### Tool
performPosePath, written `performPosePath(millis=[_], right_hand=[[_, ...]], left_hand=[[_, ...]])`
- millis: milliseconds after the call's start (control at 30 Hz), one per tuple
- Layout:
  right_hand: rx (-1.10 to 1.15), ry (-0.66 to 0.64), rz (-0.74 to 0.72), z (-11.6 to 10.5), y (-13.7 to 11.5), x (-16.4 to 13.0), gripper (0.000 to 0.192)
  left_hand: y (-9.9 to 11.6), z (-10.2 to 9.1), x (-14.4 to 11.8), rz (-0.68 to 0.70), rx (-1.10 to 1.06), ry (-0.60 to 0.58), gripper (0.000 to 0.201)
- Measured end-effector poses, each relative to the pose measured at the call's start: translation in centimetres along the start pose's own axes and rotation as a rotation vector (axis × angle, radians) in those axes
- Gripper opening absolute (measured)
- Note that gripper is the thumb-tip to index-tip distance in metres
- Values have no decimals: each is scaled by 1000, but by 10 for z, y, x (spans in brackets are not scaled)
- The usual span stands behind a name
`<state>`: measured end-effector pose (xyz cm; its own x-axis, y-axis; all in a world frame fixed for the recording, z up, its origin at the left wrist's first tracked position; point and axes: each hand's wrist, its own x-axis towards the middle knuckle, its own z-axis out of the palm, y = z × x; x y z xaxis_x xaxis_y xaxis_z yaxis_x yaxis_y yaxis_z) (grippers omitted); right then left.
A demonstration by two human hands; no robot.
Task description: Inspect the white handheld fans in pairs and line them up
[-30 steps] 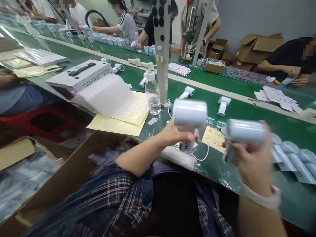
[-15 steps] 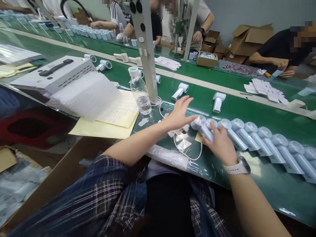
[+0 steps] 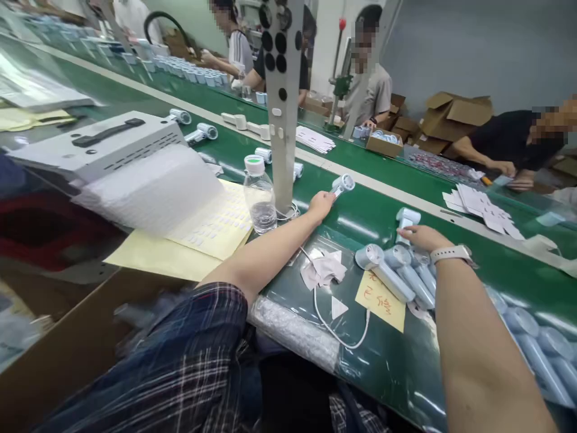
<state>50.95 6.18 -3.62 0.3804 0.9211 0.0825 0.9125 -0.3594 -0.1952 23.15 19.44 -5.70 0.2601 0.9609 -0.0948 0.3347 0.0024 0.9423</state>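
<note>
Both hands have moved away from the left end of a row of glossy pale-blue devices with cylindrical heads and straight handles (image 3: 393, 281) and now reach to the far side, over the green counter (image 3: 374, 210). The row therefore stands released, its left end touching a yellow paper note with red handwriting (image 3: 383, 308). Each hand is now at a separate loose device.

Left hand (image 3: 321, 206): fingers curled closed around the near end of the handle of a shiny white-and-blue device with a round head (image 3: 346, 182), which lies far, right of the grey metal post (image 3: 283, 120).

Right hand (image 3: 422, 237): fingers extended, partly spread, over the handle of a second pale-blue device (image 3: 409, 215), just beyond the row; the thumb is hidden, so whether it is gripped cannot be determined.
</note>
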Motion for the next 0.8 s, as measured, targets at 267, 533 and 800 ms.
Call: performPosePath(millis=[267, 533, 800], right_hand=[[283, -171, -176, -12, -75, 10, 31], [539, -42, -493, -13, -129, -194, 79], [304, -18, 21, 56, -99, -239, 21]], left_hand=[[-18, -51, -140, -114, -793, -556, 76], [-40, -19, -186, -71, -1151, -425, 98], [-36, -26, -209, 75, -1040, -359, 82]])
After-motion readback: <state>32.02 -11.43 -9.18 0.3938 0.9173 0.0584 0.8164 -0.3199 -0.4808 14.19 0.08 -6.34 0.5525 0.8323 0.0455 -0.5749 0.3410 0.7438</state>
